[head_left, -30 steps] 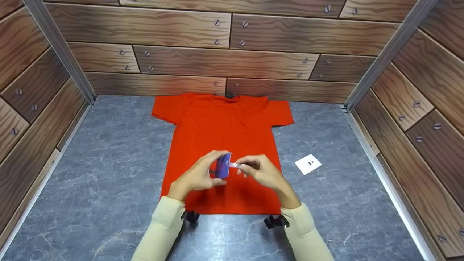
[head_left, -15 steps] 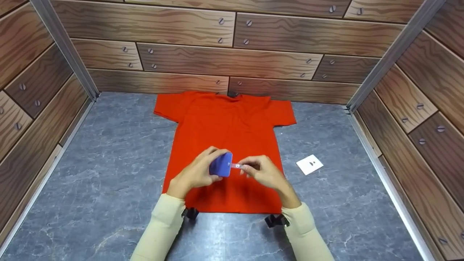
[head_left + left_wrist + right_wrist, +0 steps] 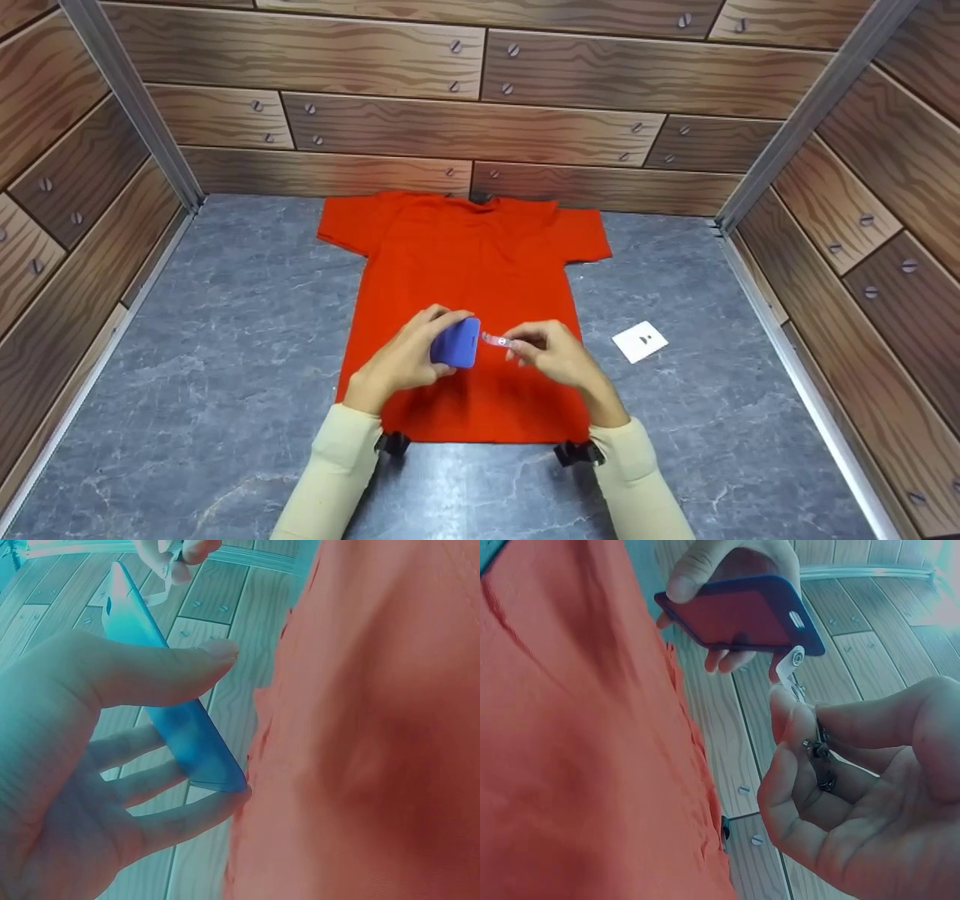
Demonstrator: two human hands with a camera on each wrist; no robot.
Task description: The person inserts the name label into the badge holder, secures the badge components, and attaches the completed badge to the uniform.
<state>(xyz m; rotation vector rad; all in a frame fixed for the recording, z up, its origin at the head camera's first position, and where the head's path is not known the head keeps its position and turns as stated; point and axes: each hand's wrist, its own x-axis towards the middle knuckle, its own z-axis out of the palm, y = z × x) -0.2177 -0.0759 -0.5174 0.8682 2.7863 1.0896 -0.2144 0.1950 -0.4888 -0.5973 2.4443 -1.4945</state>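
Right fingers pinching a clear, curved strap have edged away; left fingers grip a flat blue holder.

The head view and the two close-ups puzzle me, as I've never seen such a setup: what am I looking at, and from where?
There is no machine working here, just a person's two bare hands. The wide picture comes from a camera worn on the head, looking forward and down; each close-up comes from a camera on one wrist.

On the grey surface lie a red T-shirt, spread out, and a small white card to its right. Above the shirt, the left hand holds a blue card holder. The right hand pinches a clear strap; its close-up also shows what looks like a metal clip. In the wide picture, strap and holder look slightly apart.
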